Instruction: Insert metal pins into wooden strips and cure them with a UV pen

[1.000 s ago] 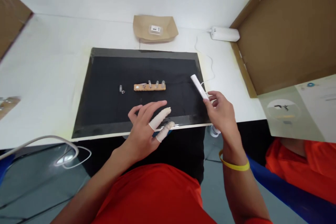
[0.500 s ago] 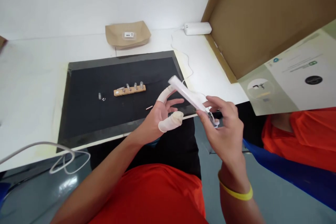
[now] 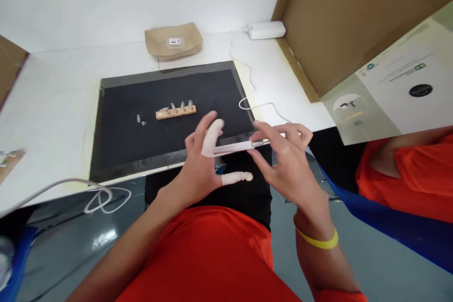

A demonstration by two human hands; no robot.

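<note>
My right hand (image 3: 286,160) pinches a slim white stick-shaped device (image 3: 233,147) near its right end, thumb below and fingers above. A white cord (image 3: 264,104) runs toward that hand. My left hand (image 3: 201,165) is open, its thumb and index finger spread wide and covered by pale finger cots (image 3: 236,178). The stick's far end reaches the left index finger; whether they touch I cannot tell. Beyond the hands, a small wooden strip (image 3: 176,112) with several clear-capped metal pieces lies on a black mat (image 3: 134,146). A loose clear cap (image 3: 138,118) and a small metal piece (image 3: 143,123) lie left of it.
A brown paper tray (image 3: 155,42) holding a small clear labelled box (image 3: 175,42) stands at the back. A white power strip (image 3: 266,30) sits beside a cardboard partition (image 3: 336,28). A grey cable (image 3: 63,181) hangs off the left front edge. Another person's orange sleeve (image 3: 424,174) shows at right.
The white stick has swung down from a steep slant to nearly level. My left index finger has lifted and curled, and the view has shifted slightly. A thin pinkish rod is now out of sight.
</note>
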